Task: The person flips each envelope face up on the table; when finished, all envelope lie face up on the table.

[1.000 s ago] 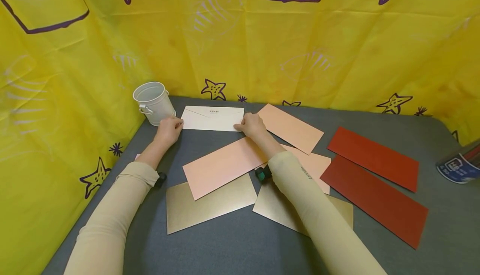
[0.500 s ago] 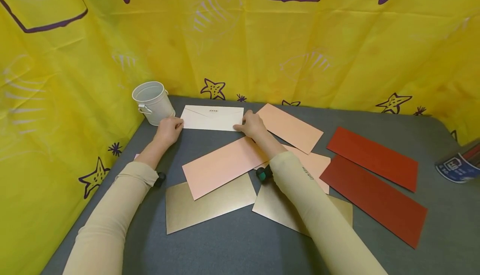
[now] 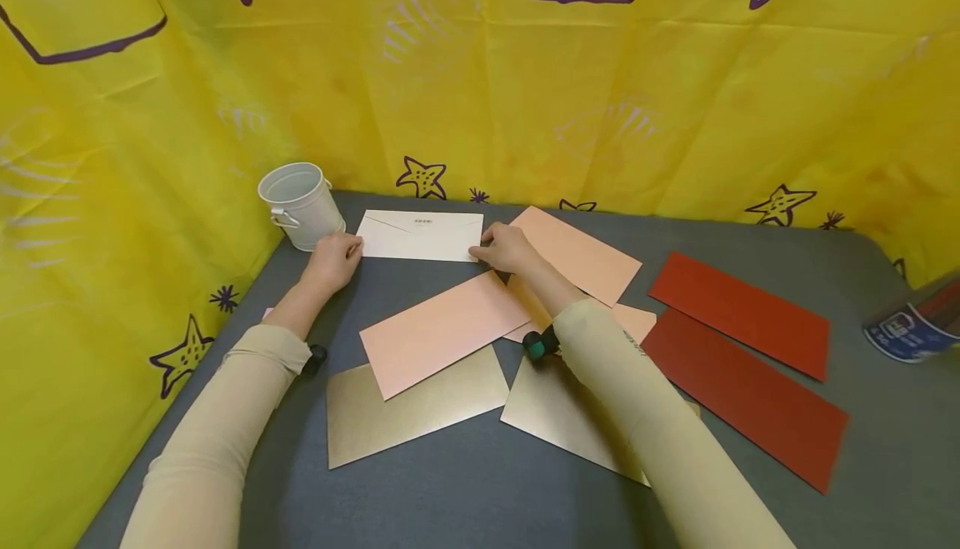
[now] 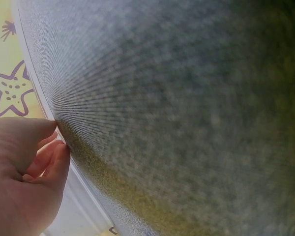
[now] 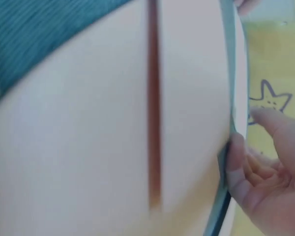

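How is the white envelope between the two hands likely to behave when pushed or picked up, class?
The white envelope looks thin and flat, so it is probably light. Its straight edges suggest mild stiffness, though it may bend if lifted by one corner. Lying flat on the grey table, it would likely slide rather than roll or tip.

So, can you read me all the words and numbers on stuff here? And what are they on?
I can't read any of them for sure:
White envelope: a short line of dark print near the top edge, too small to read.
Blue-labelled container: pale lettering, too blurred to read.
Right sleeve: small dark lettering, too small to read.
Yellow cloth: just drawings, no words I can see.
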`<action>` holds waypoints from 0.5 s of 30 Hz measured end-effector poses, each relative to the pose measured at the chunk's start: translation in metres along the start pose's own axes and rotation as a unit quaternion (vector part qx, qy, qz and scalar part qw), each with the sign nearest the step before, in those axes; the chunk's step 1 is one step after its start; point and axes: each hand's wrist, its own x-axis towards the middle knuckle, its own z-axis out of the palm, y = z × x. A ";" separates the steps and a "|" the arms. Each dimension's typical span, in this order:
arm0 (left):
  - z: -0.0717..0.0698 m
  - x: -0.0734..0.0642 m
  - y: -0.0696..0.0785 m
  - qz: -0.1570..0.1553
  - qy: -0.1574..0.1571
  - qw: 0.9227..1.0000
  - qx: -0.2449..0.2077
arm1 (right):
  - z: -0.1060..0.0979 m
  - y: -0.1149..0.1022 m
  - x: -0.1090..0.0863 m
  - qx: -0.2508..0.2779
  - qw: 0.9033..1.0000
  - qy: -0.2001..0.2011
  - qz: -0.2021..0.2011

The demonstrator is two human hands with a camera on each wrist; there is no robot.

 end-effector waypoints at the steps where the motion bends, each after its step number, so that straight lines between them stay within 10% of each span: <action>1: -0.001 0.000 0.000 -0.004 -0.002 1.000 0.001 | -0.004 0.002 -0.002 0.003 1.000 -0.006 -0.007; 9: -0.002 0.003 0.007 -0.056 -0.035 0.998 -0.022 | -0.038 0.033 -0.026 0.009 0.997 0.018 -0.079; 15: 0.008 0.015 0.033 0.002 -0.052 0.995 -0.084 | -0.074 0.064 -0.056 0.017 0.993 0.043 -0.108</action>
